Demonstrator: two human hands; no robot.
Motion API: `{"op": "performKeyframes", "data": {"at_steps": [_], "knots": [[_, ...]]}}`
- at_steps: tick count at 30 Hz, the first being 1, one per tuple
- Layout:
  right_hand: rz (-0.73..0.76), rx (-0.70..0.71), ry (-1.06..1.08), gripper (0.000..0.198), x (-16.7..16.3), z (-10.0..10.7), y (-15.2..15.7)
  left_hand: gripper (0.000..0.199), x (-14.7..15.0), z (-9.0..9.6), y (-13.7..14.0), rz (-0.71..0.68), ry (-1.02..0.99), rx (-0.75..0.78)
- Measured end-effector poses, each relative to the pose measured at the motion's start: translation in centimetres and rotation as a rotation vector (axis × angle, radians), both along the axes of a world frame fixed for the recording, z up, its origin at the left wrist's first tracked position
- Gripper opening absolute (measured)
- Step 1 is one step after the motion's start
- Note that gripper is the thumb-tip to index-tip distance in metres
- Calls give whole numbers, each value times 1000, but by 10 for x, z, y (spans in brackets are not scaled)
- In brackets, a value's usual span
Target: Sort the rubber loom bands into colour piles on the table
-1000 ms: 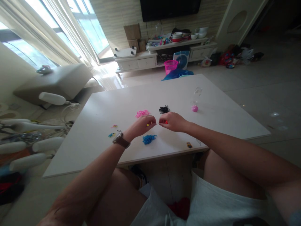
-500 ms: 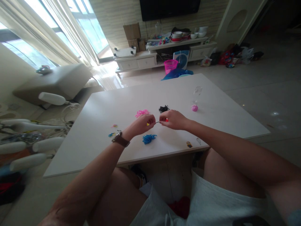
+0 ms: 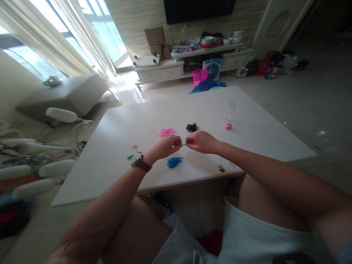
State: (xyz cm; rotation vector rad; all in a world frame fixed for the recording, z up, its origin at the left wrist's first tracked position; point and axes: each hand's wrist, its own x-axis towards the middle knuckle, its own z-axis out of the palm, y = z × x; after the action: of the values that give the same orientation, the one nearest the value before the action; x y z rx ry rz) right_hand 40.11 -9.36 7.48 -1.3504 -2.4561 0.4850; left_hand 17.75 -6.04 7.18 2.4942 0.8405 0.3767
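A thin black rubber band (image 3: 184,145) spans the small gap between my two hands, above the middle of the white table. My left hand (image 3: 172,143), with a watch on its wrist, pinches one end. The other end is pinched by my right hand (image 3: 198,142). Beyond the hands lie a pile of pink bands (image 3: 166,132) and a pile of black bands (image 3: 192,127). Nearer to me is a pile of blue bands (image 3: 174,162). Bits of yellow (image 3: 173,146) and red (image 3: 194,142) show behind my fingers, mostly hidden.
On the white table (image 3: 115,128) are small colourful pieces (image 3: 130,157) at left, a minion figure (image 3: 221,168) near the front edge, and a pink ball-shaped thing (image 3: 227,126) beside a clear container (image 3: 231,107). A pink basket (image 3: 200,77) stands beyond the table.
My right hand has lowered slightly, and the black band between the hands looks more level. Both hands keep their pinch; the piles have not moved.
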Motion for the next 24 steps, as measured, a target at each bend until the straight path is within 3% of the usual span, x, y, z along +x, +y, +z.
{"op": "performKeyframes", "data": {"at_steps": [24], "knots": [[15, 26, 12, 14, 2, -1, 3, 8, 0, -1, 2, 4, 2, 2]]}}
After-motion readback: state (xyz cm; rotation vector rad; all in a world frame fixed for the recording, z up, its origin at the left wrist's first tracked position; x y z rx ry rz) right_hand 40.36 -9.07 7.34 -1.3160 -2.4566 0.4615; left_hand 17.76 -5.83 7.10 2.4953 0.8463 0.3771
